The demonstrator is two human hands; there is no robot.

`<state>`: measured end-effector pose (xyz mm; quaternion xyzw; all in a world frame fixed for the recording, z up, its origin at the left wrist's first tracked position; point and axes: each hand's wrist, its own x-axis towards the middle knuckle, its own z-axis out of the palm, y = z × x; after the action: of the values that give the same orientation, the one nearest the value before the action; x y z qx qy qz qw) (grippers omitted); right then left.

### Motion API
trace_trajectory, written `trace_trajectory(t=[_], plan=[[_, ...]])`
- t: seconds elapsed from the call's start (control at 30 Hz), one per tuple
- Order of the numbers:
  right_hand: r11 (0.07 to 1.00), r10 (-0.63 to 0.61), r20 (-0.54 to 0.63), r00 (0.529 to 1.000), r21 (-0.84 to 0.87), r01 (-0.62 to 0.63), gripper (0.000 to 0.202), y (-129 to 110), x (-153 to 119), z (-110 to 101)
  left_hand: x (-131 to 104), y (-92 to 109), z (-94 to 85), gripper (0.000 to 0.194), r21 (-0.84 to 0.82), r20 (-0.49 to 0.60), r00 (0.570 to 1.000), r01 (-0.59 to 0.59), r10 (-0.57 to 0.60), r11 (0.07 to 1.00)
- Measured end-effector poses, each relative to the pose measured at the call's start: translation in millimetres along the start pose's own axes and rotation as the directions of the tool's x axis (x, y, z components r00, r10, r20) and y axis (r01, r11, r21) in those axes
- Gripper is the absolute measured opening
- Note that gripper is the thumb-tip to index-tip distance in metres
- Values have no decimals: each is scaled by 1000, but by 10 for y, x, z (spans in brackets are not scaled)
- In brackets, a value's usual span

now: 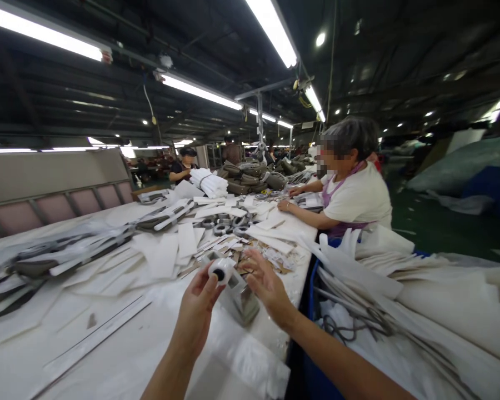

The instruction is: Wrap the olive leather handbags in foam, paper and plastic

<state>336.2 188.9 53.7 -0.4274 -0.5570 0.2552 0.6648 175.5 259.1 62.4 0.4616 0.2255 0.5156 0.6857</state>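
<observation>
Pinched between the thumb and fingers of my left hand (198, 300) is a small roll of clear tape (226, 270), its round black hub facing me. Just beyond it a grey tape dispenser (245, 305) rests on the white table. My right hand (270, 286) hovers beside the roll and dispenser with its fingers apart and bent, and nothing shows in its grasp. Clear plastic bags (244, 355) lie flat under and in front of the dispenser.
White foam sheets (158, 253), grey rings (221, 229) and paper scraps (281, 258) cover the table (104, 350). A metal ruler (95, 344) lies at left. Beyond the right edge stands a blue bin (314, 283) of foam strips. A co-worker (354, 189) works at the right side.
</observation>
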Motion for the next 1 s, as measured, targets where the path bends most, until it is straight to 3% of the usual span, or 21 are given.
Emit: trace_trajectory(t=[0.1,0.27,0.53,0.7,1.0], plan=[[989,6,-75,997,-146,-17,50,-21,-33,45,25,10,-66,42,-2,-25,999,-25,24,1000],[963,-66,-52,996,-265,50,38,-73,-153,206,-16,-140,-47,39,-23,-41,997,69,-70,997],[876,-143,-88,986,-474,85,36,-87,-246,228,-71,-151,36,40,-39,-8,998,64,-65,997],[864,-129,-53,990,-496,87,43,-69,-254,261,-87,-201,35,41,-20,-19,997,79,-79,997],[867,-125,12,992,-485,115,49,-157,-27,310,-110,-212,66,42,-39,10,996,87,-86,995]])
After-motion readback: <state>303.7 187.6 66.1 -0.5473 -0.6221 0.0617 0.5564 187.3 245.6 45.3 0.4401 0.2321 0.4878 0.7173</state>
